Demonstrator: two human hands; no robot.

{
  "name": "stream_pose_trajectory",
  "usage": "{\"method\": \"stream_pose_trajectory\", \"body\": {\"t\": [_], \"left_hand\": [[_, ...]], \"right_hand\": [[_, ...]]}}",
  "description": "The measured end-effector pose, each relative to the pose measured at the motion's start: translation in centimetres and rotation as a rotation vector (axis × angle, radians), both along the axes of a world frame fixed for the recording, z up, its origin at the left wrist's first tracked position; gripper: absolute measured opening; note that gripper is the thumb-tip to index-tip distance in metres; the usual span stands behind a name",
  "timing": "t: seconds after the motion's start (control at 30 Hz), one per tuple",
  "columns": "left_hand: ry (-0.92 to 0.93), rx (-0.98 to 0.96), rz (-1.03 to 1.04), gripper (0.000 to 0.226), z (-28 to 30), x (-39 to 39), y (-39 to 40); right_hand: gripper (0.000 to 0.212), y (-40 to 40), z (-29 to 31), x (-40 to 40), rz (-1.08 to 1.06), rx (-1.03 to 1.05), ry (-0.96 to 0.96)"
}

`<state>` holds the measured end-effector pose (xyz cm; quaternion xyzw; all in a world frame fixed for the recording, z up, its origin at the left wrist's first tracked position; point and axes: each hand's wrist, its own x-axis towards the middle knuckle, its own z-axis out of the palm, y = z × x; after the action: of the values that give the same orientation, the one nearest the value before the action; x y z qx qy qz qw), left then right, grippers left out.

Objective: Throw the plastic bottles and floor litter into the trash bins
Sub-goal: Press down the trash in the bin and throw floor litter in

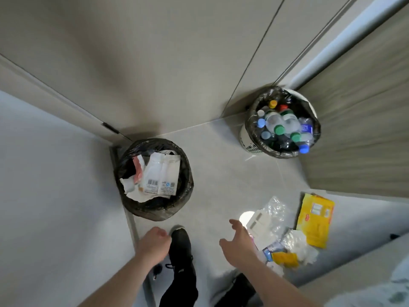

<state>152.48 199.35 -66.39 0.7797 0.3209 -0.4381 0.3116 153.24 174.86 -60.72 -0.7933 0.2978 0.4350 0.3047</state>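
Observation:
A bin with a black liner stands at the left and holds white wrappers and paper. A second bin at the back right is full of plastic bottles with green, blue and yellow caps. Floor litter lies at the right: a yellow carton, clear crumpled plastic, a white plastic piece and small yellow and blue scraps. My right hand hovers with fingers spread just left of this litter, holding nothing. My left hand hangs with fingers curled, empty, below the left bin.
My black shoe stands between my hands on the pale tiled floor. Walls and closed doors box in the corner behind both bins. A wood-grain panel runs along the right. A light surface fills the left side.

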Motion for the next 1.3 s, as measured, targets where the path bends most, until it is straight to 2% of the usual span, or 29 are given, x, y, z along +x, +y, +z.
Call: {"method": "stream_pose_trajectory", "body": {"t": [0.1, 0.17, 0.37, 0.47, 0.63, 0.83, 0.93, 1.1, 1.2, 1.3], "left_hand": [[-0.036, -0.047, -0.475, 0.016, 2.3, -2.1, -5.2], [-0.06, -0.048, -0.639, 0.011, 2.9, -2.8, -8.7], [-0.067, -0.082, -0.742, 0.027, 4.2, -4.4, -19.6], [-0.074, -0.087, -0.799, 0.028, 4.8, -4.6, -24.6], [-0.103, -0.03, -0.95, 0.029, 3.1, -3.3, -31.6], [-0.069, -0.017, -0.982, 0.043, -5.2, -1.2, -38.0], [-0.079, 0.022, -0.95, 0.062, -10.9, -0.4, -40.4], [-0.079, 0.057, -0.878, 0.096, -21.2, -0.9, -43.1], [-0.15, 0.057, -0.989, 0.114, -25.5, -1.8, -44.5], [-0.248, 0.149, -1.168, 0.135, -28.6, -3.4, -45.9]], "right_hand": [[0.067, -5.3, 1.2, -5.0, -0.082, -0.028, 0.043], [0.068, -9.1, 1.7, -7.8, -0.138, -0.047, 0.053], [0.061, -20.2, 3.0, -13.9, -0.361, -0.101, 0.006], [0.057, -24.6, 3.2, -15.3, -0.45, -0.097, 0.007], [0.061, -29.4, 0.3, -17.0, -0.661, -0.094, 0.004], [0.087, -31.3, -8.6, -18.0, -1.001, -0.039, 0.027], [0.107, -32.1, -14.6, -18.3, -1.173, -0.042, 0.027], [0.124, -33.1, -25.3, -19.2, -1.393, -0.093, 0.049], [0.134, -33.5, -30.4, -19.4, -1.448, -0.144, 0.053], [0.135, -33.5, -34.3, -19.2, -1.44, -0.215, 0.067]]}}
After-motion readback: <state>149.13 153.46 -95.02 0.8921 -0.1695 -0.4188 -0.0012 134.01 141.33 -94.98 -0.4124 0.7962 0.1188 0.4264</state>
